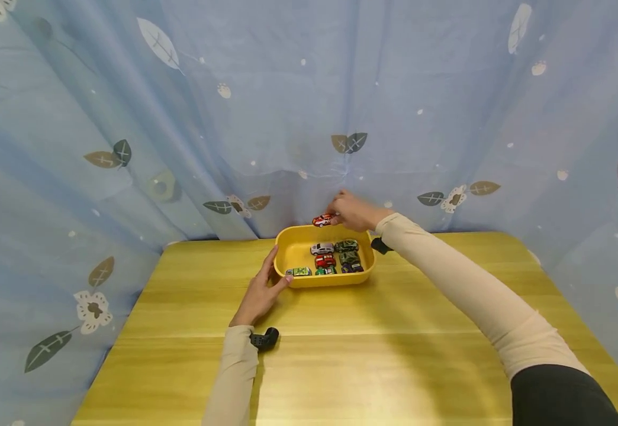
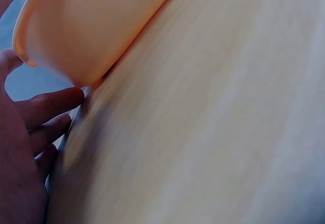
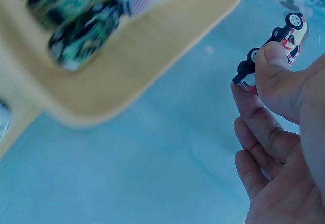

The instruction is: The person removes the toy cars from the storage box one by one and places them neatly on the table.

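Pinched between the thumb and fingers of my right hand (image 1: pixel 356 212) is a small red and white toy car (image 1: pixel 322 220); the right wrist view shows its black underside and wheels. That hand is above the far rim of a yellow plastic bin (image 1: pixel 298 232). My left hand (image 1: pixel 260 294) rests at the bin's near left corner, thumb on the front rim and fingers spread along the left end. Inside the bin sit several toy cars, among them a silver one (image 1: pixel 322 248), a red one (image 1: pixel 325 261), a camouflage one (image 1: pixel 347 245) and a green-and-white one (image 1: pixel 301 271).
The bin stands near the back edge of a wooden table (image 1: pixel 341 349). A blue leaf-print curtain (image 1: pixel 298 106) hangs right behind and along the sides. Black wrist devices (image 1: pixel 266 339) sit on both wrists.
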### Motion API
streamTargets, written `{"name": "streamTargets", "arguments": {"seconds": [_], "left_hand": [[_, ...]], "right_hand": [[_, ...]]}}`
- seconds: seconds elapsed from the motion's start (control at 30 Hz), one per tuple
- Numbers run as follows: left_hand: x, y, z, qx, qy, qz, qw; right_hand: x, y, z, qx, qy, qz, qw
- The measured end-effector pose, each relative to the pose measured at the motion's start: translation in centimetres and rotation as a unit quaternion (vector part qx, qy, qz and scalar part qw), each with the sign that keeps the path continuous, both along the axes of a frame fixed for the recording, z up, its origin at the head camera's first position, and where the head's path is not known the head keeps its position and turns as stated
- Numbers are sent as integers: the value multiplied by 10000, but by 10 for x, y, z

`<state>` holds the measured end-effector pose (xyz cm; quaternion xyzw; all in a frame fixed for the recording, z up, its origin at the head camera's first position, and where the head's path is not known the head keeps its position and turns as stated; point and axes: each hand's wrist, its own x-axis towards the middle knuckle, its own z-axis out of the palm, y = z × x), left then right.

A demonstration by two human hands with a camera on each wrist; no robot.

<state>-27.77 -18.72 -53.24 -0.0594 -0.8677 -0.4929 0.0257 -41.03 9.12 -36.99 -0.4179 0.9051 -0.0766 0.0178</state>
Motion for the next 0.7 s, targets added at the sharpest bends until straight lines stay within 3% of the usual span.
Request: {"name": "streamTargets", "arguments": {"seconds": [0.13, 0.37, 0.5, 0.7], "left_hand": [[-1, 0, 1, -89, -36, -20, 10000], [-1, 1, 2, -75, 11, 29, 10000], [0, 2, 3, -48, -37, -16, 10000], [2, 2, 4, -58, -86, -28, 9999]], "right_hand": [[3, 25, 10, 180, 106, -171, 9996], [8, 78, 12, 333, 238, -644, 9971], [14, 108, 3, 534, 456, -766, 9946], [25, 141, -24, 669, 709, -775, 9922]]}}
